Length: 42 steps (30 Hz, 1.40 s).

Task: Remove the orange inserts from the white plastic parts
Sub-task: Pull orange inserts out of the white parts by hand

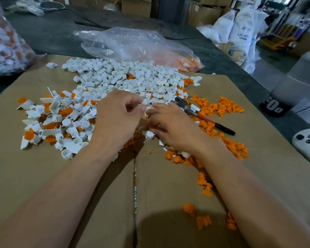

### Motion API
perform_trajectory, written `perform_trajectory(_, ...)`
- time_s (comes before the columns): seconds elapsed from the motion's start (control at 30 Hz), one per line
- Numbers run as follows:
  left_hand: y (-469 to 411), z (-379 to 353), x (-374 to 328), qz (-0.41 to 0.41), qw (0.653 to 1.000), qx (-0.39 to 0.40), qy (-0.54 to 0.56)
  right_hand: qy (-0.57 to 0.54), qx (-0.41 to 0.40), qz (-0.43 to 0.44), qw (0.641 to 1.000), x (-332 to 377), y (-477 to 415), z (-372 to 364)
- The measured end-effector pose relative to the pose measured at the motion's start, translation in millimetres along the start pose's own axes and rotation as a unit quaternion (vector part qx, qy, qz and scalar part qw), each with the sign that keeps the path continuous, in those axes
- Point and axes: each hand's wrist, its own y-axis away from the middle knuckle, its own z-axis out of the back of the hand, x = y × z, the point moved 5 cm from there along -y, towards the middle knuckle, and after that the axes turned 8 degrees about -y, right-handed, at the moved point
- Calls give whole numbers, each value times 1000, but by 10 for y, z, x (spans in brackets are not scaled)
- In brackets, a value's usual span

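A big heap of white plastic parts [125,77] covers the far middle of the cardboard sheet [43,176]. On the left lie white parts that hold orange inserts [50,125]. Loose orange inserts [222,106] are scattered on the right. My left hand [117,119] and my right hand [174,127] meet at the heap's near edge, fingers curled. Between their fingertips they pinch a small white part [145,106]; most of it is hidden.
Pliers with a red and black handle [206,119] lie just right of my right hand. A clear bag with orange inserts [168,56] lies behind the heap. A second bag of parts [2,51] stands far left. A white device [308,145] rests at the right edge.
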Motion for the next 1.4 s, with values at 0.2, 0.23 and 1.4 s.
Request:
perform_trajectory(0.2, -7, -32, 58, 64, 995, 29, 76, -59, -73, 6, 996, 3, 27, 136)
perform_trajectory(0.23, -5, -34, 55, 70, 992, 36, 95, -81, -99, 7, 992, 1, 44, 181)
perform_trajectory(1.4, 63, -70, -138, 37, 944, 158, 288, -376, -237, -98, 890, 6, 240, 382)
